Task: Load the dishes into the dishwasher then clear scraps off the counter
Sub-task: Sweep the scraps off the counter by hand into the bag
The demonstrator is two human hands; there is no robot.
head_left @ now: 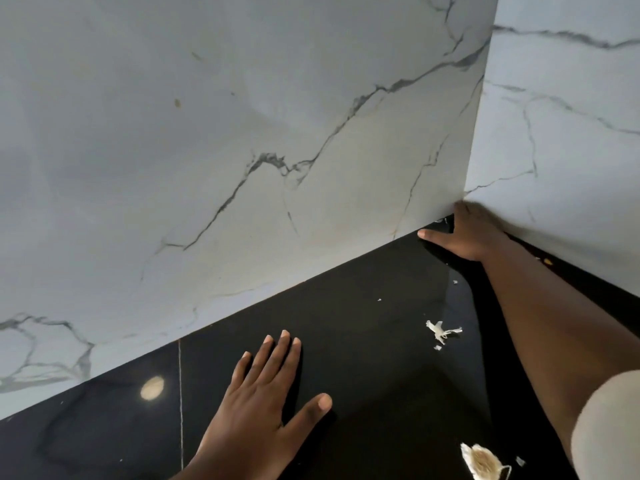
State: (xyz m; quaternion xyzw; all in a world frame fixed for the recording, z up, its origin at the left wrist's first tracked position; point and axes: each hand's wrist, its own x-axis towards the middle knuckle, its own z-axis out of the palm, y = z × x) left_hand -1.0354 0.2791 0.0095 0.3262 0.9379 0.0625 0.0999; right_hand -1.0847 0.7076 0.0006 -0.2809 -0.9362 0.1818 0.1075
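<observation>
My left hand (263,393) lies flat, palm down, on the glossy black counter (363,341), fingers spread and holding nothing. My right hand (464,237) reaches into the far corner where the two marble walls meet, its edge on the counter, thumb stretched left; no scrap shows in it. A torn white scrap (441,330) lies on the counter between the hands, with small white bits (379,300) around it. A larger pale, brownish scrap with a thread (483,460) rests near the bottom edge. No dishes or dishwasher are in view.
White marble walls with grey veins (242,150) rise behind and to the right of the counter. A thin seam (180,393) runs across the black top. A tiny yellowish crumb (548,261) sits by the right wall.
</observation>
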